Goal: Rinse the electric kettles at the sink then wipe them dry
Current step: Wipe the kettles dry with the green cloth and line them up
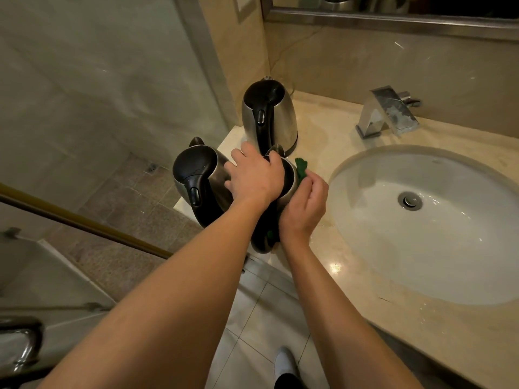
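Note:
Three steel kettles with black lids and handles stand at the left end of the counter. The back kettle (269, 116) is upright near the wall. The left kettle (196, 175) sits at the counter's edge. The front kettle (289, 181) is mostly hidden beneath my hands. My left hand (254, 175) lies over its top with fingers curled round the lid. My right hand (304, 203) presses a green cloth (302, 168) against its right side, fingers curled round the cloth.
A white oval sink (365, 169) with a metal drain is set in the beige counter (331, 130) to the right. A chrome faucet (387, 113) stands behind it. A glass shower partition is on the left, and a mirror hangs above.

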The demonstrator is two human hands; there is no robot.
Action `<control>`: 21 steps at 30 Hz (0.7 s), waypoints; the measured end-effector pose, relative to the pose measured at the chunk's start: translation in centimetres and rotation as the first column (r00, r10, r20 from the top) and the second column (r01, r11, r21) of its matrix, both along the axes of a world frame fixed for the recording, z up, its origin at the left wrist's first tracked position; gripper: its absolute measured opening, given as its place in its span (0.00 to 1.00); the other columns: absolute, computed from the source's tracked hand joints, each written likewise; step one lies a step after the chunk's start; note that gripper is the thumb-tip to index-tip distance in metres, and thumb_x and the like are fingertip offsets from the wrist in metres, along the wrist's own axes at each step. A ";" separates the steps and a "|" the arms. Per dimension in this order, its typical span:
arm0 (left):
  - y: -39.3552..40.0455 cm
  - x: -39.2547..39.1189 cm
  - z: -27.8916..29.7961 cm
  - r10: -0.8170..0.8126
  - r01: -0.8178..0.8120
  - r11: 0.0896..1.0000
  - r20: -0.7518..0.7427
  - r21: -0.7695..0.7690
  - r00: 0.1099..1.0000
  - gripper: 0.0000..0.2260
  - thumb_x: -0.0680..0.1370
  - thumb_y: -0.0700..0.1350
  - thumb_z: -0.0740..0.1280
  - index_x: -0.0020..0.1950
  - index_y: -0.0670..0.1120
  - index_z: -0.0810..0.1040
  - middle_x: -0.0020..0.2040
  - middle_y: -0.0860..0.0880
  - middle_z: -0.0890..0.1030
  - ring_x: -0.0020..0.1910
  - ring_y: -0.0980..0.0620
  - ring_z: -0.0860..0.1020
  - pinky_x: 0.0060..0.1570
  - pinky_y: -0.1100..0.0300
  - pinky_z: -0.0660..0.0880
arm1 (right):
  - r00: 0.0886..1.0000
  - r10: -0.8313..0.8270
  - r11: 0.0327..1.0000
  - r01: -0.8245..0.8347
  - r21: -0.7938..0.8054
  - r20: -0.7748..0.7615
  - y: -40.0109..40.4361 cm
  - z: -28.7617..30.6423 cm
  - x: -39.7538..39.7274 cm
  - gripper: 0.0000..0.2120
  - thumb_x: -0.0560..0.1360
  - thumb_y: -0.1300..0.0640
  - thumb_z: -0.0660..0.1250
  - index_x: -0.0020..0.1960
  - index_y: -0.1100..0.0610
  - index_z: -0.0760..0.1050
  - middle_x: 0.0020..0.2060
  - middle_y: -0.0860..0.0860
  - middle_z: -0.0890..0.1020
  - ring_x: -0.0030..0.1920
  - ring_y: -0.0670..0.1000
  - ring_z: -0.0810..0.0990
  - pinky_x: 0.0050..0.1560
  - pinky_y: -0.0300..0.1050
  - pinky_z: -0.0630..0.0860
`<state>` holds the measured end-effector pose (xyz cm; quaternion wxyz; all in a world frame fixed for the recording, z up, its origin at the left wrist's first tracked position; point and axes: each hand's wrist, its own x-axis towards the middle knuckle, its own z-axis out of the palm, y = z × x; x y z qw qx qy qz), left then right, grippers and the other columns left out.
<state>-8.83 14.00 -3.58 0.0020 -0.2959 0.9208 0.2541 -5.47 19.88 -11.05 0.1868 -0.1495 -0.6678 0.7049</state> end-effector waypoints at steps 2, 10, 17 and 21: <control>0.0 0.0 0.0 0.001 -0.001 1.000 -0.002 0.006 1.000 0.23 0.86 0.56 0.56 0.74 0.41 0.65 0.73 0.41 0.67 0.73 0.36 0.65 0.66 0.38 0.66 | 0.989 0.100 0.989 -0.087 0.118 -0.110 0.2 1.2 -1.3 0.13 0.83 0.61 0.57 0.59 0.62 0.80 0.54 0.51 0.81 0.55 0.44 0.78 0.57 0.33 0.72; 0.1 0.0 0.1 -0.004 0.004 1.000 0.006 -0.001 1.000 0.23 0.86 0.56 0.56 0.74 0.41 0.64 0.73 0.41 0.67 0.73 0.36 0.64 0.66 0.38 0.66 | 0.892 0.428 0.903 -0.430 -0.015 0.144 2.6 1.5 -7.2 0.12 0.82 0.57 0.61 0.52 0.55 0.84 0.48 0.49 0.85 0.50 0.47 0.81 0.54 0.43 0.77; 0.0 0.0 0.1 -0.006 0.006 1.000 0.016 -0.006 1.000 0.24 0.86 0.57 0.55 0.75 0.41 0.63 0.74 0.41 0.66 0.73 0.36 0.64 0.67 0.38 0.66 | 0.875 0.453 0.888 -0.427 -0.173 0.168 3.1 0.7 -7.3 0.12 0.82 0.58 0.62 0.46 0.54 0.83 0.41 0.50 0.85 0.45 0.49 0.81 0.49 0.48 0.78; 0.0 0.0 0.1 -0.005 0.005 1.000 0.011 -0.003 1.000 0.24 0.86 0.57 0.56 0.76 0.41 0.63 0.74 0.41 0.66 0.73 0.36 0.64 0.68 0.37 0.66 | 0.890 0.409 0.908 -0.376 -0.186 0.199 3.2 -0.3 -6.3 0.12 0.83 0.57 0.61 0.47 0.54 0.82 0.41 0.49 0.83 0.45 0.48 0.80 0.47 0.46 0.77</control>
